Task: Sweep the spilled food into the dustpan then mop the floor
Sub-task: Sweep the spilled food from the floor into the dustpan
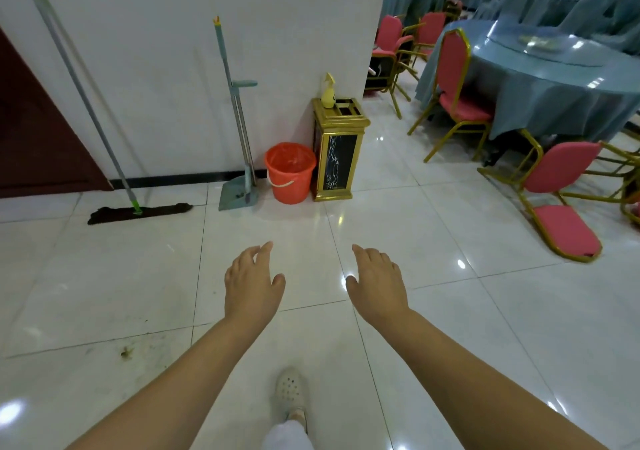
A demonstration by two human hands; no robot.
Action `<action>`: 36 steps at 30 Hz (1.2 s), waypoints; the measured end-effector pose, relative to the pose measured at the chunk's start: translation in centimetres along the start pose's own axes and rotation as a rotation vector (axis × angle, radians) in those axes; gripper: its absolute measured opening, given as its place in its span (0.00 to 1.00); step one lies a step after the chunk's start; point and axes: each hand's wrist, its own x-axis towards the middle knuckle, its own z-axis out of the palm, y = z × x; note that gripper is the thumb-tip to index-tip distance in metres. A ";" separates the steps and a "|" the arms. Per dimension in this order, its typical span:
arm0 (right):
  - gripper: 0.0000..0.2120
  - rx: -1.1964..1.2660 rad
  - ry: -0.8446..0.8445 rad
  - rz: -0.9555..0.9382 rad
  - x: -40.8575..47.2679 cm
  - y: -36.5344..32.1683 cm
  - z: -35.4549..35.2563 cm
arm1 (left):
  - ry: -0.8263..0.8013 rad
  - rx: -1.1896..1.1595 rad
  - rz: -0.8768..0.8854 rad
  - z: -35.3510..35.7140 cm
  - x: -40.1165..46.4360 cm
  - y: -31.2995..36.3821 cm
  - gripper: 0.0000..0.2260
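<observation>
A grey-blue dustpan (236, 195) with a long-handled broom (231, 82) clipped to it leans upright against the white wall ahead. Left of it a flat mop (138, 213) with a dark pad lies on the floor, its green and grey pole slanting up to the top left. A small smear of spilled food (126, 352) marks the white tiles at the lower left. My left hand (251, 285) and my right hand (377, 281) reach forward over the floor, both empty with fingers apart, well short of the tools.
An orange bucket (290, 172) and a gold and black bin (337, 151) with a yellow spray bottle (328, 92) on top stand right of the dustpan. A round table (554, 99) with red and gold chairs (561, 200) fills the right side. A dark door (38, 144) is at left.
</observation>
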 end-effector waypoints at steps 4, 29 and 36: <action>0.27 -0.022 -0.012 -0.038 8.3 -0.4 0.0 | 0.013 -0.035 -0.037 0.7 7.7 -0.2 0.27; 0.15 0.099 -0.094 -0.222 53.9 -2.6 -0.4 | -0.014 -0.076 -0.239 1.5 49.7 2.3 0.24; 0.19 0.154 -0.155 -0.357 68.3 -1.7 -3.0 | 0.048 -0.122 -0.352 1.9 60.5 5.8 0.24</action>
